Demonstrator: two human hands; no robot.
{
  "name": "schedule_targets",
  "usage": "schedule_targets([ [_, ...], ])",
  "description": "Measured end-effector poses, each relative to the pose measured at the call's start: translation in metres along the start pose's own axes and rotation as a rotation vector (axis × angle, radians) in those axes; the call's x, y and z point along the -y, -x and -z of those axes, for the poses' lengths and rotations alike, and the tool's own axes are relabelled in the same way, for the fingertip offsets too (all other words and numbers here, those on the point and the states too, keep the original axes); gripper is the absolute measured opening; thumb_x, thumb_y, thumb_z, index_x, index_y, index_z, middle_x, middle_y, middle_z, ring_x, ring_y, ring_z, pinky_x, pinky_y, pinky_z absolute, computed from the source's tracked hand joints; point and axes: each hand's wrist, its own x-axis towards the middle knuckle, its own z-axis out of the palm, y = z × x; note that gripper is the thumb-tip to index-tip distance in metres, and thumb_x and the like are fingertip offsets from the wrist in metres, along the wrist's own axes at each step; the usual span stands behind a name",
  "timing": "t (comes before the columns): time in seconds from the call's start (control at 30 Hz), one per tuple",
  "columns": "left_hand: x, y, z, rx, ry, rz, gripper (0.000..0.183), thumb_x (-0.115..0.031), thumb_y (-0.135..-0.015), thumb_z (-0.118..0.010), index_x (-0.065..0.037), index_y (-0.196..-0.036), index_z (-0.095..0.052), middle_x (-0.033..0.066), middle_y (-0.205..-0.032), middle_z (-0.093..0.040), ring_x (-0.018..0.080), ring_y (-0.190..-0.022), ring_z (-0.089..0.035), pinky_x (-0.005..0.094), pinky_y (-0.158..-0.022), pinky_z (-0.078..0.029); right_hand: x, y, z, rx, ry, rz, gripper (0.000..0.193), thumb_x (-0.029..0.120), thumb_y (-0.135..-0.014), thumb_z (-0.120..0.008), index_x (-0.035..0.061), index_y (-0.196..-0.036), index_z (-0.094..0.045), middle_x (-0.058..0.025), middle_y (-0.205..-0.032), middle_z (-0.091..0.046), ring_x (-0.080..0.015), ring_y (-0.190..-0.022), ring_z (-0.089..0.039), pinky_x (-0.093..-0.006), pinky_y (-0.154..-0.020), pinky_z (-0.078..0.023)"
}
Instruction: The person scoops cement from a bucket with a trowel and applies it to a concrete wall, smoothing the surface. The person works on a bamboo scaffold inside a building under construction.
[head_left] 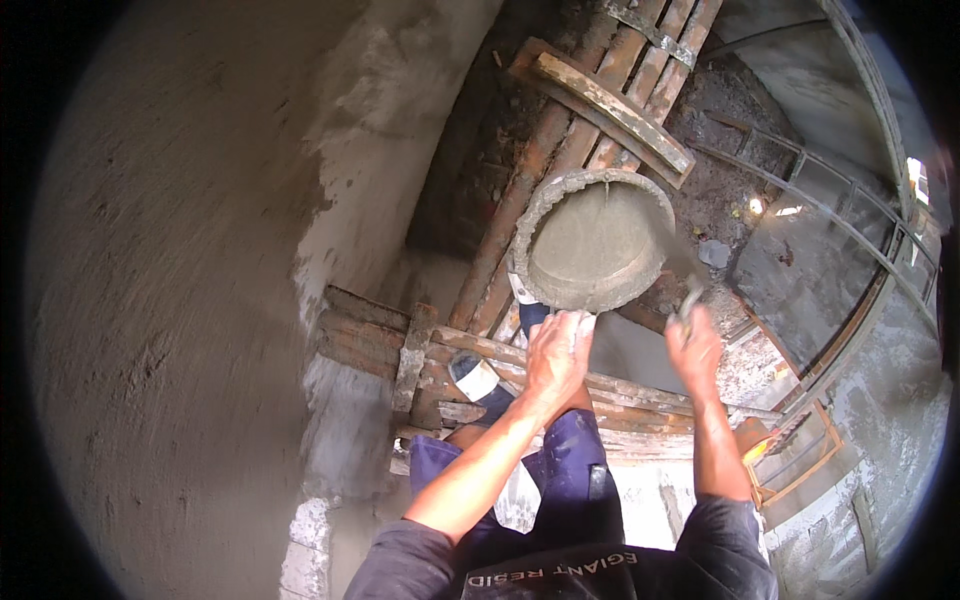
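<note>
A round pan with a mortar-crusted rim is in front of me, with wet grey mortar spread inside it. My left hand is closed at the pan's near rim, where a short pale piece shows by the fingers. Just right of the pan, my right hand is wrapped around the handle of a trowel. The trowel's blade is smeared by motion beside the pan's right edge, so its tilt is unclear.
Round poles run away beneath the pan, with a short plank across them. A rough plastered wall fills the left. Planks lie by my legs. A ladder-like metal frame stands at right, above a lower rubble-strewn floor.
</note>
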Motion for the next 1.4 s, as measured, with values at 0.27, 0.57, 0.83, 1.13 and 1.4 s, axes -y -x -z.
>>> schedule_targets([
  [0.27, -0.014, -0.003, -0.001, 0.017, -0.088, -0.054, 0.010, -0.010, -0.084, -0.055, -0.001, -0.086, -0.056, 0.0153, -0.079, -0.058, 0.0341, -0.076, -0.054, 0.0411, -0.068, -0.043, 0.042, -0.074, -0.076, 0.016, 0.058, 0.232, 0.024, 0.021, -0.077, -0.062, 0.0057, -0.087, -0.046, -0.0148, -0.086, -0.053, -0.0344, -0.081, -0.056, -0.0447, -0.066, -0.046],
  [0.57, -0.003, 0.000, 0.002, 0.029, 0.037, 0.020, 0.015, -0.017, -0.089, -0.051, -0.002, -0.089, -0.054, 0.0175, -0.077, -0.058, 0.0362, -0.074, -0.056, 0.0417, -0.066, -0.044, -0.020, -0.014, -0.048, 0.300, 0.257, 0.458, 0.027, 0.021, -0.073, -0.064, 0.0055, -0.087, -0.048, -0.0127, -0.084, -0.054, -0.0307, -0.078, -0.058, -0.0440, -0.067, -0.047],
  [0.83, 0.005, 0.005, -0.001, 0.128, 0.194, 0.247, 0.021, -0.023, -0.092, -0.047, -0.003, -0.092, -0.054, 0.0132, -0.076, -0.063, 0.0309, -0.069, -0.061, 0.0365, -0.063, -0.046, 0.041, -0.071, 0.021, 0.366, 0.476, 0.215, 0.023, 0.012, -0.081, -0.051, -0.0001, -0.100, -0.050, -0.0212, -0.093, -0.056, -0.0350, -0.086, -0.060, -0.0456, -0.070, -0.050],
  [1.13, 0.016, 0.004, 0.000, 0.135, 0.103, 0.237, 0.028, -0.031, -0.092, -0.046, -0.005, -0.090, -0.057, 0.0114, -0.077, -0.063, 0.0269, -0.074, -0.061, 0.0363, -0.070, -0.046, 0.066, -0.028, -0.037, 0.699, 0.539, 0.330, 0.026, 0.017, -0.085, -0.047, 0.0024, -0.103, -0.059, -0.0142, -0.101, -0.062, -0.0284, -0.090, -0.063, -0.0391, -0.076, -0.051],
  [1.4, 0.030, 0.005, 0.010, 0.062, 0.289, 0.337, 0.032, -0.031, -0.093, -0.045, -0.001, -0.094, -0.057, 0.0095, -0.074, -0.060, 0.0195, -0.072, -0.058, 0.0321, -0.069, -0.044, 0.020, -0.061, 0.066, 0.357, 0.646, 0.308, 0.029, 0.028, -0.086, -0.050, -0.0009, -0.092, -0.049, -0.0173, -0.082, -0.063, -0.0324, -0.073, -0.064, -0.0397, -0.062, -0.052],
])
